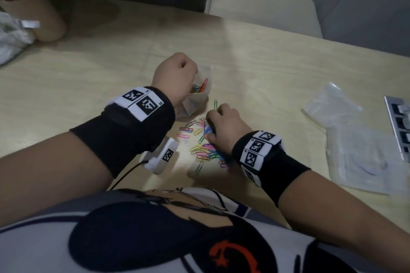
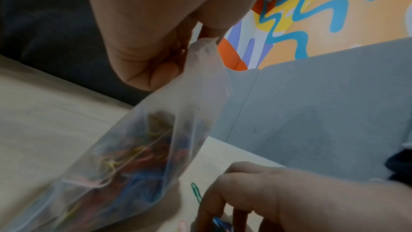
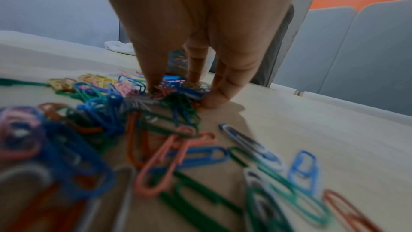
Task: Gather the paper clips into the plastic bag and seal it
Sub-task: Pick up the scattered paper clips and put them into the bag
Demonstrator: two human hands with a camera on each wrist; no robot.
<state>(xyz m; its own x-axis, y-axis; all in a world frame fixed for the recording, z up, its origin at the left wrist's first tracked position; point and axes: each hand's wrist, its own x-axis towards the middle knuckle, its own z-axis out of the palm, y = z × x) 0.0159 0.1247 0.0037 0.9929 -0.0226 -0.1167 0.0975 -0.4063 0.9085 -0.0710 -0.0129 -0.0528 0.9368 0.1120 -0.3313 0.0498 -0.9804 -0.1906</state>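
Wooden table [image 1: 255, 55]: left hand [image 1: 175, 77] pinches plastic bag [image 1: 197, 97] rim; right hand [image 1: 226, 122] fingers [image 3: 153, 70] curled, gripping paper clips [image 1: 204, 150].

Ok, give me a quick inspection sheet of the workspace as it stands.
Surface: pale wood-grain table.
Job's things: plastic bag open, partly filled; loose paper clips remain on the table.
Clutter: empty clear bags; white cloth.
Grippers: left hand pinches the bag's top edge; right hand gathers clips with its fingertips.
Cables: black cable from the white tagged device.
Surroundings: grey partition; colourful wall.
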